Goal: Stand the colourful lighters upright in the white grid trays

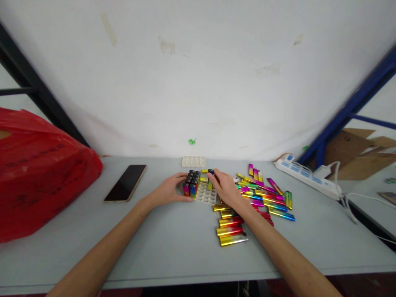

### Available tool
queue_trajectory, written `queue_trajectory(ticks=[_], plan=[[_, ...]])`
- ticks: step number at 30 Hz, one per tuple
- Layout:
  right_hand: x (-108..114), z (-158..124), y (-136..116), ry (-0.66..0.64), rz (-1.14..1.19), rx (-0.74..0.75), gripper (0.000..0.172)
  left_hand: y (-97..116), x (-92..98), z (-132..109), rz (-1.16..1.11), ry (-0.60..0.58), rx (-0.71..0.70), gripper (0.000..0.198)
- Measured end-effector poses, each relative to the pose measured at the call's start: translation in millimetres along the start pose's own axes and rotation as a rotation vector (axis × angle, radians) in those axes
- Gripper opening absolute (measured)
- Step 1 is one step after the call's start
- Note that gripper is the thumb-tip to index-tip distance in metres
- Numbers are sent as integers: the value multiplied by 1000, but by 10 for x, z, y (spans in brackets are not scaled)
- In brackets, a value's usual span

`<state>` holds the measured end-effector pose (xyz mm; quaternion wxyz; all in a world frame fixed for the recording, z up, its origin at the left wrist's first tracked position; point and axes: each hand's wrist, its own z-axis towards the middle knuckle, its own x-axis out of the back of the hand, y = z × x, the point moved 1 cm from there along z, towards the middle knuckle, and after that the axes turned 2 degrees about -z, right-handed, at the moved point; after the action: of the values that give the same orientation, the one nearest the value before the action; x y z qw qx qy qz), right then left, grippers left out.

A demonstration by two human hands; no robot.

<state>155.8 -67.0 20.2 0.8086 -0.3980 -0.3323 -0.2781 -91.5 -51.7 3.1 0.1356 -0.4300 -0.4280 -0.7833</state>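
My left hand point(168, 190) curves around the left side of a white tray with round sockets point(206, 195), its thumb at the near corner and fingers at the far side. Upright lighters point(192, 183) with black tops and shiny coloured bodies stand packed in the tray's left part. Between the fingertips of my right hand point(225, 187) is a yellowish lighter point(210, 182) with a dark top, held upright over the right side of the tray. Whether its base touches a socket I cannot tell. Yellow pieces show behind it, partly covered.
Many loose metallic lighters point(232, 231) lie spread to the right, partly under my right forearm. A second white tray point(193, 161) sits by the wall. A phone point(125, 183) and red bag point(46, 173) are left; a power strip point(307, 177) with cables is right.
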Motion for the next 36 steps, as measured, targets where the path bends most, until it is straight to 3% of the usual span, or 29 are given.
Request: queue_trajectory(ticks=[5,11,16,19,22,26,36], plan=[[-92,3,78,-67,-28,27,18,16,6,1,-10,-2,11,77],[-194,48,46,-133,-180,79,18,12,5,0,-8,11,20,78],[-78,63,71,-107,-169,120,25,17,9,-1,2,2,14,77],[72,54,263,-58,-143,91,28,12,12,-1,-1,6,7,78],[155,49,467,-93,-228,60,26,3,12,0,1,3,11,80],[126,39,540,-195,-277,23,24,-5,7,3,1,6,5,78],[34,95,459,-237,-225,77,24,-10,-2,0,2,11,-3,78]])
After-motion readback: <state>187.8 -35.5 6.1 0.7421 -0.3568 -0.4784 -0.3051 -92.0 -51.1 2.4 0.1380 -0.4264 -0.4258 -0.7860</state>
